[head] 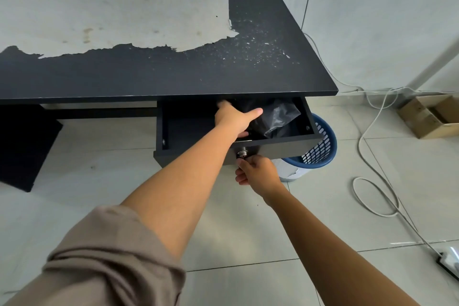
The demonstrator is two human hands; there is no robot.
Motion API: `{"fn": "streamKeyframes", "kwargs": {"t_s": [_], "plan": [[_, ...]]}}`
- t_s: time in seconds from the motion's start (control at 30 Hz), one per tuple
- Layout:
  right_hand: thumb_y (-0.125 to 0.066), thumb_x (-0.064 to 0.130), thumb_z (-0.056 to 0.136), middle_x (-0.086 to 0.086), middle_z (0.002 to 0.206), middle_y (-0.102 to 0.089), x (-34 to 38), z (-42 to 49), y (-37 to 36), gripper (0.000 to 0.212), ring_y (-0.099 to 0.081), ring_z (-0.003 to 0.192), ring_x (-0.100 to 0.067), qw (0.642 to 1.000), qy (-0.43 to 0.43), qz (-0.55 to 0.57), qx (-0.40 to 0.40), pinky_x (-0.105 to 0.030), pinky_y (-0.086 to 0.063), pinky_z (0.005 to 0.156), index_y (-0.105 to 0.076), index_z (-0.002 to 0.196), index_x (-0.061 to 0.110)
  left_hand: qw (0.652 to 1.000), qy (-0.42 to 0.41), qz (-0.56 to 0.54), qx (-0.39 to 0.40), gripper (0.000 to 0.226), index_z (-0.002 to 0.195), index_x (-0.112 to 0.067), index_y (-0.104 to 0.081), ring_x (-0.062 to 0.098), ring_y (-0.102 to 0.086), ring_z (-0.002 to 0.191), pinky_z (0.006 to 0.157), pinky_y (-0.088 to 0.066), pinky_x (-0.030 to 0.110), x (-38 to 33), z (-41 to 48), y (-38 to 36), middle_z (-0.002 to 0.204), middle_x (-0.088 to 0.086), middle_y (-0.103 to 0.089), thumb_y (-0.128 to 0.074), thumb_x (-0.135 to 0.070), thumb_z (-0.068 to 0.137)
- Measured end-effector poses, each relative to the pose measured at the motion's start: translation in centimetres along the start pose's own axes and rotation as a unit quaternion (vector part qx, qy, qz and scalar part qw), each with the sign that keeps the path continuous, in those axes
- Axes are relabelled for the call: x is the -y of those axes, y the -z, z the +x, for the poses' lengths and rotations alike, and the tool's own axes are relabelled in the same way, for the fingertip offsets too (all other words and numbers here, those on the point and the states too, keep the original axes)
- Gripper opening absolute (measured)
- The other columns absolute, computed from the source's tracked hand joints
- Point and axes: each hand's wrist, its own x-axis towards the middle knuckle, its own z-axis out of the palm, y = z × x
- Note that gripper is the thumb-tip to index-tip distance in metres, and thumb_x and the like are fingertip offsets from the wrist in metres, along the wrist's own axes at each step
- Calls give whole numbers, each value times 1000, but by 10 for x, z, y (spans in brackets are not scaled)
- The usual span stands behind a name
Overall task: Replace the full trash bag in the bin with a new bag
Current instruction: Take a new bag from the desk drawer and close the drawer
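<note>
Pale tiled floor (pixel 248 243) runs under a black worktop (pixel 173 77) with its top layer peeled away in a large patch. We see its black drawer (pixel 278 146) pulled open. Left hand (pixel 234 118) reaches inside, grip spread and resting on a crumpled black plastic bag (pixel 278 117). Right hand (pixel 258 172) has its grip closed on the metal drawer knob (pixel 242 151). Blue perforated plastic bin (pixel 320 149) stands on the floor just behind the drawer's right end.
</note>
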Motion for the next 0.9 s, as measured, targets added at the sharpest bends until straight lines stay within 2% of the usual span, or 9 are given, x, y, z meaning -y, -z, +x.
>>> {"fn": "streamKeyframes", "kwargs": {"t_s": [0.13, 0.23, 0.3, 0.37, 0.47, 0.53, 0.63, 0.8, 0.9], "plan": [[-52, 16, 95, -9, 77, -62, -2, 0, 1, 16, -59, 63, -19, 1000, 8, -10, 2, -37, -56, 76, -58, 88, 3, 997, -26, 75, -16, 15, 84, -7, -57, 16, -61, 63, 84, -58, 38, 1, 6, -5, 80, 9, -62, -70, -14, 83], [-52, 16, 95, -10, 78, -62, -2, 0, 1, 16, -60, 64, -20, 1000, 5, -6, 0, -36, -56, 75, -58, 89, 3, 987, -36, 153, -30, 18, 78, -7, -58, 28, -69, 84, 85, -57, 40, 6, 7, 6, 77, 7, -60, -65, -20, 87], [-52, 17, 95, -11, 81, -63, -1, 0, 0, 16, -61, 63, -18, 1000, 1, -5, 0, -30, -56, 70, -59, 91, 3, 980, -39, 187, -50, 30, 104, 2, -61, 33, -66, 95, 67, -55, 36, 8, 4, 16, 106, 16, -63, -61, -24, 88], [-51, 16, 95, -12, 84, -64, 0, -1, -1, 16, -61, 64, -17, 1000, -6, 1, -1, -26, -55, 66, -59, 93, 3, 976, -43, 202, -65, 40, 111, 6, -59, 30, -62, 78, 45, -36, 28, 9, 0, 29, 125, 25, -55, -57, -24, 86], [-50, 15, 95, -13, 86, -64, 2, -3, -3, 15, -62, 66, -18, 1000, -17, 21, -8, -27, -56, 67, -59, 94, 3, 980, -74, 155, -97, 20, 65, -8, -55, 19, -37, 54, 45, -25, 25, 8, -10, 52, 91, 21, -52, -57, -21, 80], [-50, 15, 96, -14, 86, -64, 4, -4, -4, 15, -62, 65, -17, 999, -22, 22, -16, -26, -55, 66, -59, 94, 2, 986, -77, 91, -118, 31, 55, -15, -36, 20, -42, 62, 51, -44, 32, 11, -19, 67, 70, 6, -43, -60, -18, 75], [-50, 13, 96, -12, 82, -62, 7, -6, -6, 20, -61, 63, -17, 999, -32, 22, -23, -26, -55, 65, -60, 99, -3, 984, -79, 26, -156, 22, 62, -15, -43, 21, -48, 66, 79, -56, 46, 18, -34, 90, 64, -2, -45, -63, -16, 73], [-47, 16, 97, -13, 81, -62, 12, -9, -5, 19, -61, 64, -18, 998, -39, 37, -28, -27, -55, 65, -58, 97, 0, 977, -152, -40, -143, 34, 115, -20, -36, 12, -49, 66, 66, -44, 33, 28, -52, 123, 90, -2, -50, -48, -4, 87], [-44, 20, 99, -11, 77, -62, 14, -8, -6, 21, -62, 66, -21, 995, -55, 72, -37, -33, -57, 70, -56, 93, 4, 972, -189, -62, -122, 47, 125, -25, -41, 13, -49, 87, 80, -39, 29, 34, -61, 141, 108, -6, -48, -40, -2, 84]]}}
